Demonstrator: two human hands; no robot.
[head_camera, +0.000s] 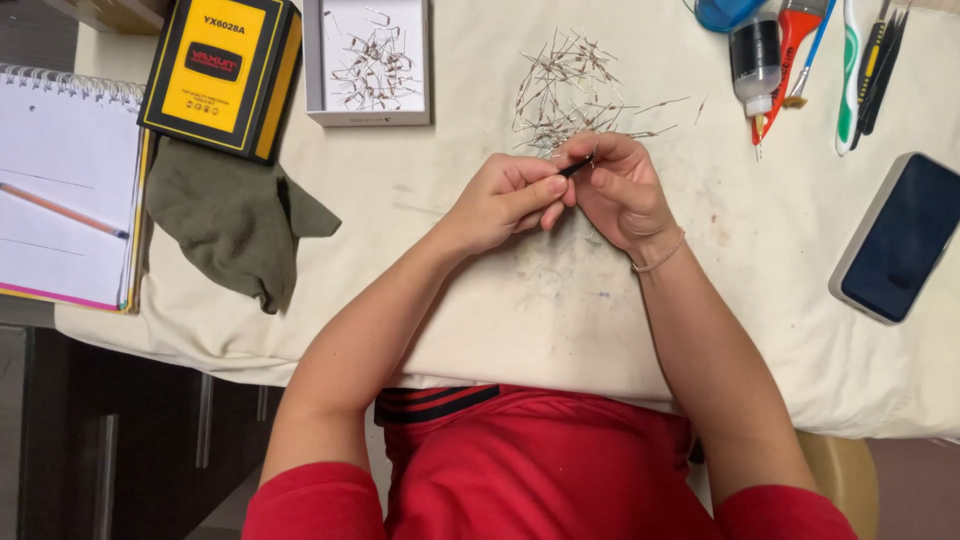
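Nearest the body, the 2 hands met over the cream cloth (560, 320) that covered the table. The left hand (500, 200) was curled, its thumb and fingers pressed together toward the right hand (620, 190). Between them sat a small dark tool (577, 167), its long axis slanting up and to the right; the right hand's fingers pinched it, and the left fingertips touched its lower end. Whether a component was caught at its tip could not be told.

Just beyond the knuckles, touching the right hand's far edge, lay a loose pile of resistors (570, 90), leads pointing every way. The right hand was the nearer of the 2 to it.

Farther left, a shallow white box (315, 60) held more resistors (372, 65), fewer and scattered. Beside it stood a yellow-and-black case (222, 72), with a green rag (235, 225) below and a spiral notebook (60, 200) bearing 1 pencil (62, 209). At the far right lay a phone (897, 238), a small bottle (755, 55) and brushes (850, 75).
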